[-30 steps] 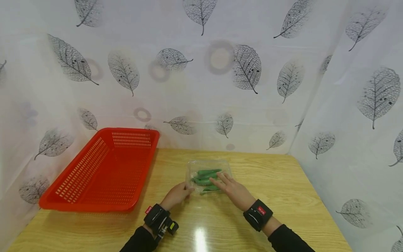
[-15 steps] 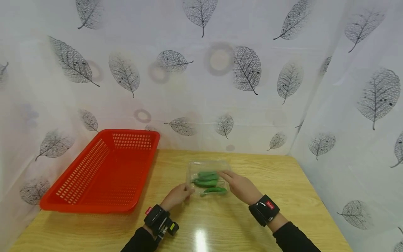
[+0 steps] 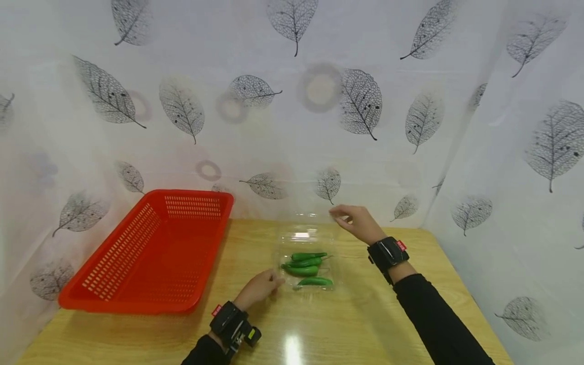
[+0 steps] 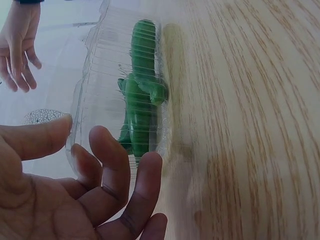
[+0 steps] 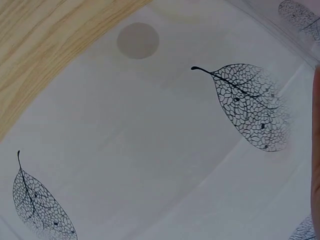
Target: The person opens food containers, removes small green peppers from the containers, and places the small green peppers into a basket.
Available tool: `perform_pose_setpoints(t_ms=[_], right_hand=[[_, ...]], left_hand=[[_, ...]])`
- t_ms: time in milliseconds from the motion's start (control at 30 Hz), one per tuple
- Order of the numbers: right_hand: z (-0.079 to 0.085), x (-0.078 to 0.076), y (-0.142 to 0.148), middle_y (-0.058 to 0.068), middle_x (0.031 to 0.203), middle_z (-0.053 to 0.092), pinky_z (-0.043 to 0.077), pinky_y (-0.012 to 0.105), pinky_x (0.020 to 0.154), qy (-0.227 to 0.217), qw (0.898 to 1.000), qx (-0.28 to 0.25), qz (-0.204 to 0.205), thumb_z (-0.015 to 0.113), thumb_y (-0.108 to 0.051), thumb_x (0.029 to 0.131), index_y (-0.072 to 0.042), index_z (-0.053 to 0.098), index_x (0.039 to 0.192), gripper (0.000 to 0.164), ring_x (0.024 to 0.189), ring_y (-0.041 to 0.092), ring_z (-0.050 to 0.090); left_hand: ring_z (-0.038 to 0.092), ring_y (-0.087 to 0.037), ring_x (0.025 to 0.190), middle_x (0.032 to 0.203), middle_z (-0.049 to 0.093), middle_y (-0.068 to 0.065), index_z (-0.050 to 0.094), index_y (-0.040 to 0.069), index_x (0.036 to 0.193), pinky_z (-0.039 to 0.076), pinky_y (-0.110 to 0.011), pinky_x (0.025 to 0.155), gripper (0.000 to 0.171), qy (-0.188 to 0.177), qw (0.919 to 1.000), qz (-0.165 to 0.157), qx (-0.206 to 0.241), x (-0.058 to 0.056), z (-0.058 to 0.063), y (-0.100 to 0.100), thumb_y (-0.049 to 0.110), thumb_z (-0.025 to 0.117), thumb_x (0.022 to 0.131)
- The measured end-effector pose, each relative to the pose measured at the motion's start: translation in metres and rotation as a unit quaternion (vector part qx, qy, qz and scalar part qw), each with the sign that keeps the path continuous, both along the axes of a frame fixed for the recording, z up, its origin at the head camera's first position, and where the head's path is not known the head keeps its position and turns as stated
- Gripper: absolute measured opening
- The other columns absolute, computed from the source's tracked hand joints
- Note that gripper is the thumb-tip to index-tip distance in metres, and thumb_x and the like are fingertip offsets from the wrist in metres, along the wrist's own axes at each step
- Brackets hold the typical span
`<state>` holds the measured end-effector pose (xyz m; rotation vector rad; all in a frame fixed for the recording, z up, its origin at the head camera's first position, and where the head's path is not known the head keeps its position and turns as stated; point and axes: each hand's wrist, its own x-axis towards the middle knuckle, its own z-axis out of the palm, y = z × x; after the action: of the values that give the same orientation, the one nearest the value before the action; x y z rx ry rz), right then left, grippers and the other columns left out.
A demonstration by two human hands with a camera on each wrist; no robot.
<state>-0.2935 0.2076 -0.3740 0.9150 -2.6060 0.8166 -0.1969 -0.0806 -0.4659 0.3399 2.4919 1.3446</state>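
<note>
A clear plastic box [image 3: 335, 268] with several green chili peppers [image 3: 302, 271] in it sits on the wooden table. Its clear lid [image 3: 304, 234] is swung up at the far side, faint and hard to trace. At the box's near left corner, my left hand [image 3: 261, 289] pinches the rim; the left wrist view shows the thumb and curled fingers [image 4: 107, 155] at that edge. My right hand [image 3: 360, 222] is raised beside the lid's upper right, fingers loosely bent. In the left wrist view the right hand [image 4: 19, 47] hangs apart from the box, holding nothing visible.
A large red plastic basket [image 3: 182, 253] with slotted sides stands at the left on the wooden table [image 3: 401, 304]. Behind and at the right hangs a white sheet [image 3: 292, 126] printed with leaves.
My right hand has risen from over the peppers to the lid's upper right, and the lid has swung up and back. My left hand has stayed at the box's corner.
</note>
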Motion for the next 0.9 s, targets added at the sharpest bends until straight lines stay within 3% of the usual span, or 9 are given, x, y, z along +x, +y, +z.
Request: perform_pose_setpoints(t_ms=[200, 433, 667, 900], right_hand=[[-0.011, -0.034, 0.0, 0.015, 0.104, 0.069, 0.054, 0.032, 0.077, -0.04, 0.998, -0.045, -0.022, 0.058, -0.01, 0.091, -0.004, 0.065, 0.112, 0.023, 0.091, 0.027, 0.067], [-0.03, -0.064, -0.003, 0.021, 0.099, 0.068, 0.052, 0.033, 0.068, -0.088, 0.991, -0.068, -0.072, 0.054, -0.011, 0.094, 0.002, 0.06, 0.117, 0.026, 0.085, 0.034, 0.066], [-0.05, -0.081, -0.007, 0.026, 0.103, 0.066, 0.055, 0.036, 0.067, -0.168, 0.972, -0.109, -0.125, 0.053, -0.013, 0.095, 0.004, 0.053, 0.122, 0.032, 0.085, 0.037, 0.067], [-0.058, -0.09, -0.008, 0.027, 0.11, 0.063, 0.054, 0.034, 0.067, -0.237, 0.955, -0.087, -0.158, 0.048, -0.015, 0.097, 0.005, 0.04, 0.132, 0.041, 0.083, 0.033, 0.066]], left_hand=[[0.041, -0.013, 0.056, 0.066, 0.05, -0.003, 0.047, 0.008, 0.074, 0.032, -0.024, 0.051, 0.028, -0.021, 0.9996, 0.018, -0.001, -0.003, -0.006, 0.003, 0.026, 0.053, 0.094], [0.041, -0.014, 0.057, 0.067, 0.051, -0.003, 0.047, 0.008, 0.075, 0.033, -0.026, 0.052, 0.027, -0.025, 0.9995, 0.017, -0.002, -0.002, -0.01, 0.003, 0.026, 0.053, 0.095], [0.041, -0.013, 0.057, 0.066, 0.05, -0.002, 0.048, 0.007, 0.075, 0.033, -0.025, 0.052, 0.027, -0.021, 0.9996, 0.015, 0.01, -0.003, -0.011, 0.002, 0.026, 0.053, 0.094], [0.041, -0.013, 0.057, 0.068, 0.052, -0.005, 0.047, 0.008, 0.076, 0.032, -0.024, 0.052, 0.027, -0.034, 0.9991, 0.02, 0.014, -0.006, -0.007, 0.001, 0.028, 0.053, 0.094]])
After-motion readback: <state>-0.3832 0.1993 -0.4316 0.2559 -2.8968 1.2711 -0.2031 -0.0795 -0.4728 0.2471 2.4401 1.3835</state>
